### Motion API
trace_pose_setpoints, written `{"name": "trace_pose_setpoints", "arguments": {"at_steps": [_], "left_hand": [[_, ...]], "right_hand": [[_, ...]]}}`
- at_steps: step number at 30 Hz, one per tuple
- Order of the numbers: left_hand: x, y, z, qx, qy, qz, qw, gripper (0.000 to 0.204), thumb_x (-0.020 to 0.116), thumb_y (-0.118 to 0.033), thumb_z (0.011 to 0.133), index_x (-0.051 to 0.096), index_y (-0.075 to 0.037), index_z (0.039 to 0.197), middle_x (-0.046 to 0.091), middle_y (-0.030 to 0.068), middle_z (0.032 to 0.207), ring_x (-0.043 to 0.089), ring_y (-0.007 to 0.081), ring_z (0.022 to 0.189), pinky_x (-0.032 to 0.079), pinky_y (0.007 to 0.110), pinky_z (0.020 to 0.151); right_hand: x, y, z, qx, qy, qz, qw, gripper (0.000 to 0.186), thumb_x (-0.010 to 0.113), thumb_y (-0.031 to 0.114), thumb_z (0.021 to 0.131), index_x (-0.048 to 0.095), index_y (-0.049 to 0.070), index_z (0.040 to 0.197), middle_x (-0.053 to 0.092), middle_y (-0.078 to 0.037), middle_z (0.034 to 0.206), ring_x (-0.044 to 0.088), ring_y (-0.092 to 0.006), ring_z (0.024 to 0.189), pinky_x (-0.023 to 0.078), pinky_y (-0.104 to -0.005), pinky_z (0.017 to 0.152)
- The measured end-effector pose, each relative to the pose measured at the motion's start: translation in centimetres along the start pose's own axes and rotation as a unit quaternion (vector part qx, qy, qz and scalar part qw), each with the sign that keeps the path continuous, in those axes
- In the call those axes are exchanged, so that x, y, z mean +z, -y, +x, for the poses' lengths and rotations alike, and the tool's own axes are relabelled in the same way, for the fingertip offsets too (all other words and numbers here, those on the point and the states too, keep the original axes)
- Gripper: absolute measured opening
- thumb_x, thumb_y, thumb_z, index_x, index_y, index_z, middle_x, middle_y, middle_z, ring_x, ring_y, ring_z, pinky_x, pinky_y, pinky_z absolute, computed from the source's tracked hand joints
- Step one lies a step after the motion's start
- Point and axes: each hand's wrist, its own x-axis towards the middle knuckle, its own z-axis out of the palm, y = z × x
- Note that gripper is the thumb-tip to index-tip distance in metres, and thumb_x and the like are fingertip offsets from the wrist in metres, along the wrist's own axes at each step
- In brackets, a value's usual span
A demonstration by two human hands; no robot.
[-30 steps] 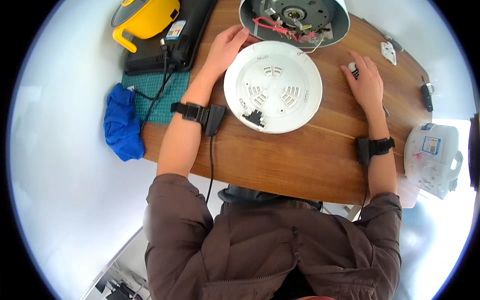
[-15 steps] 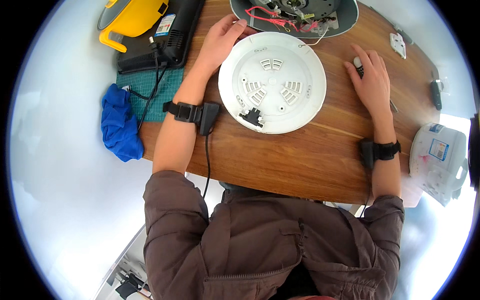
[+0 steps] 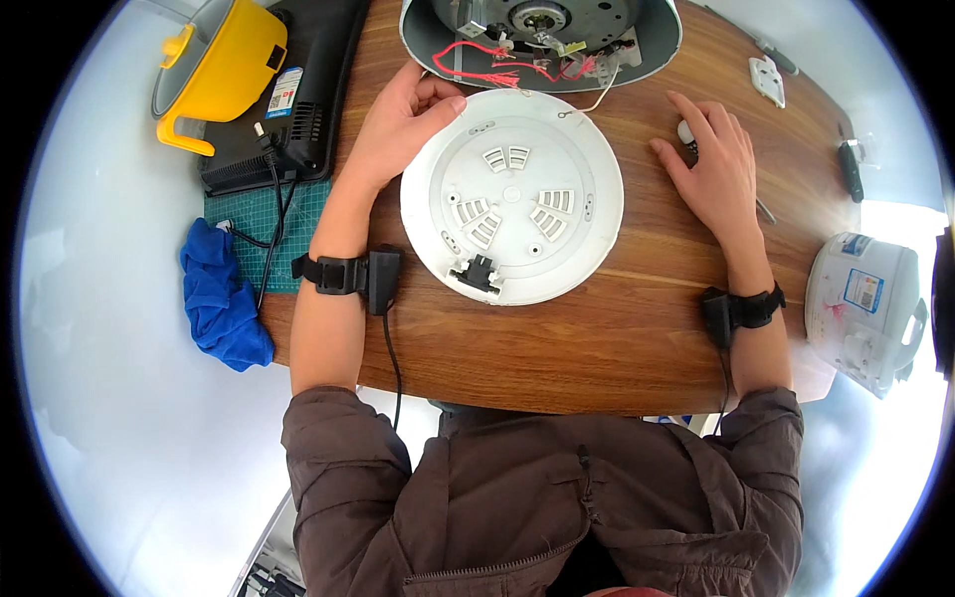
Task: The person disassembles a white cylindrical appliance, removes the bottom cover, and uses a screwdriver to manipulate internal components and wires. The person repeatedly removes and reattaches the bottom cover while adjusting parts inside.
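Observation:
A round white plastic base [image 3: 512, 229] with vent slots lies on the wooden table before me, a small black fitting [image 3: 477, 274] near its lower edge. At its upper left rim is my left hand [image 3: 403, 124], thumb stretched out against the rim and fingers loosely bent beside the grey housing. That open housing [image 3: 542, 75], at the top, shows a dark round plate and red wires. My right hand [image 3: 711, 164] lies with fingers spread over a white-and-black handle [image 3: 686, 134]; a metal shaft [image 3: 765, 211] shows on its other side, apparently one screwdriver, mostly hidden.
Left: a yellow pot [image 3: 234, 60] on a black appliance [image 3: 269, 154], a green cutting mat [image 3: 308, 214] and a blue cloth [image 3: 224, 298]. Right: a white plastic plate [image 3: 767, 82], a dark-handled tool [image 3: 851, 169] and a white appliance [image 3: 860, 289]. Cables run from both wrist straps.
The view has tilted and shifted. My left hand has come away from the housing's edge, its thumb now closer to the white base's rim. My right hand stays over the handle.

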Motion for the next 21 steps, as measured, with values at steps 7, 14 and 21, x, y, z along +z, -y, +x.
{"name": "trace_pose_setpoints", "arguments": {"at_steps": [7, 14, 21], "left_hand": [[-0.2, 0.3, 0.0, 0.001, 0.003, -0.012, 1.000, 0.049, 0.067, -0.011, 0.098, 0.049, -0.002, 0.142, 0.070, 0.0060, 0.103, 0.065, 0.0097, 0.090, 0.053, 0.025, 0.078], [0.2, -0.1, -0.2, -0.015, -0.047, 0.020, 0.999, 0.051, 0.070, -0.012, 0.096, 0.051, -0.002, 0.142, 0.073, 0.0080, 0.103, 0.068, 0.0111, 0.090, 0.055, 0.027, 0.077], [0.0, 0.8, -0.8, 0.012, -0.097, 0.038, 0.994, 0.055, 0.072, -0.014, 0.096, 0.050, -0.002, 0.146, 0.075, 0.0096, 0.101, 0.069, 0.0108, 0.087, 0.056, 0.026, 0.075]], "right_hand": [[-1.5, -0.8, 0.5, 0.003, 0.030, 0.054, 0.998, 0.050, 0.078, 0.029, 0.088, 0.065, 0.011, 0.132, 0.064, -0.009, 0.113, 0.061, -0.0305, 0.108, 0.048, -0.0411, 0.096], [-4.4, 4.2, 1.8, 0.120, 0.149, 0.256, 0.948, 0.030, 0.075, 0.022, 0.091, 0.069, 0.005, 0.115, 0.065, -0.011, 0.108, 0.064, -0.0305, 0.098, 0.052, -0.0391, 0.084], [-3.4, 2.0, 1.2, 0.003, 0.065, 0.026, 0.998, 0.036, 0.075, 0.026, 0.090, 0.068, 0.007, 0.120, 0.066, -0.011, 0.112, 0.065, -0.0333, 0.102, 0.053, -0.0413, 0.087]]}}
